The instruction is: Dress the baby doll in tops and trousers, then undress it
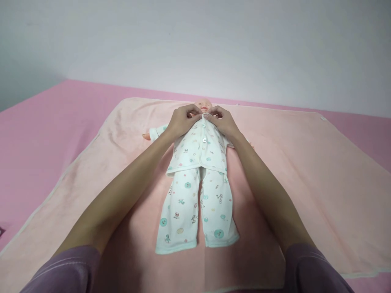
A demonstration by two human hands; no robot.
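Observation:
A baby doll (204, 103) lies on its back, head at the far end, dressed in a white printed shirt (192, 151) and matching trousers (183, 207) with mint hems. Two buttons show down the shirt's front, the lower one white (204, 140). At the collar, just below the doll's chin, my left hand (182, 119) pinches the shirt's edge from the left. My right hand (224, 121) grips the same collar from the right, thumb and fingers together. The fingertips of both hands nearly meet there. What lies between them is partly hidden.
Under the doll spreads a peach blanket (305, 175) with a pale border. It rests on a pink sheet (39, 150). Behind the far edge rises a plain pale wall (214, 44). A small dark object (1, 231) shows at the left edge.

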